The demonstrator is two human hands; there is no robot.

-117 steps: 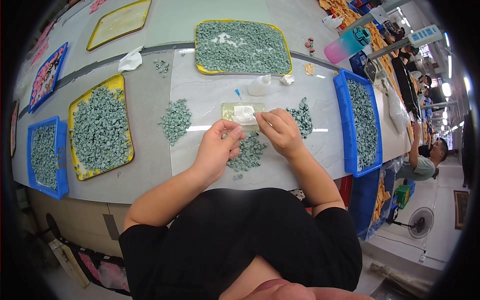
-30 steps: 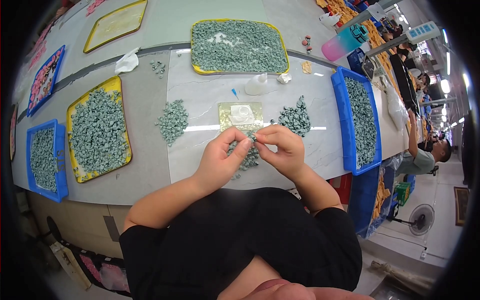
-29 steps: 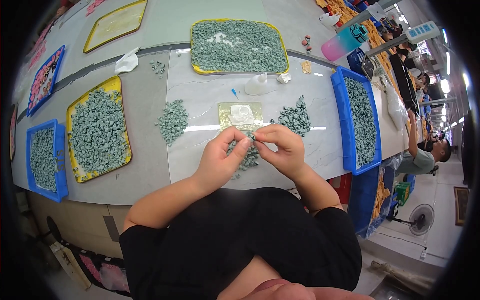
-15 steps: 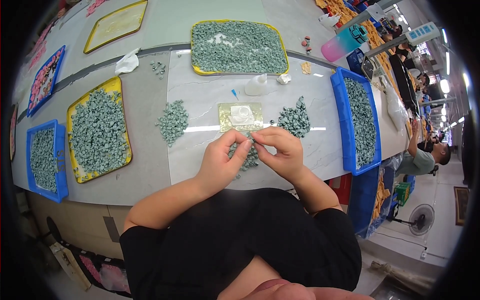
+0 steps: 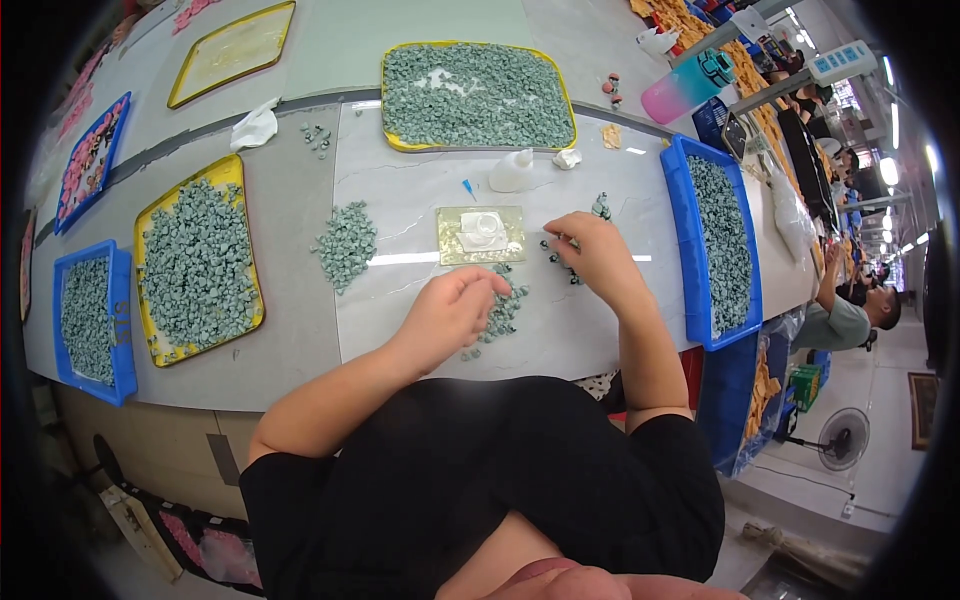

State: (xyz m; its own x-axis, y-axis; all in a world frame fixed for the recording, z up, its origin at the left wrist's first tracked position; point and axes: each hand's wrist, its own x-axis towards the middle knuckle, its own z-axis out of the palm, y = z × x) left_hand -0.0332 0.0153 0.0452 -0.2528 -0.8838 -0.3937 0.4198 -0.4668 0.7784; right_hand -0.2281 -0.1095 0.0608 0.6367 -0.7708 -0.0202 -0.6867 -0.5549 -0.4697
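My left hand [image 5: 452, 312] is closed in front of my chest, at the edge of the middle heap of small green-grey pieces [image 5: 505, 305]. Its fingers hide whatever is between them. To the right, my right hand [image 5: 597, 258] reaches down over the right-hand heap of darker green pieces [image 5: 601, 206], covering most of it. Its thumb and forefinger are apart, with a few pieces showing near the tips. Just beyond my hands lies a square yellowish plate [image 5: 452, 250] bearing a white sheet and a small round clear dish [image 5: 488, 224].
A white squeeze bottle [image 5: 512, 172] and a blue dispensing tip [image 5: 468, 187] lie beyond the plate. Yellow-rimmed trays [image 5: 480, 147] and blue bins [image 5: 740, 330] hold similar pieces. Another loose heap [image 5: 346, 246] sits left. A pink-and-teal drinking bottle [image 5: 688, 88] stands far right.
My hands were together over the middle heap and have come apart. My right hand has moved right and away to the right-hand heap; the left has shifted slightly left and stays near the middle heap.
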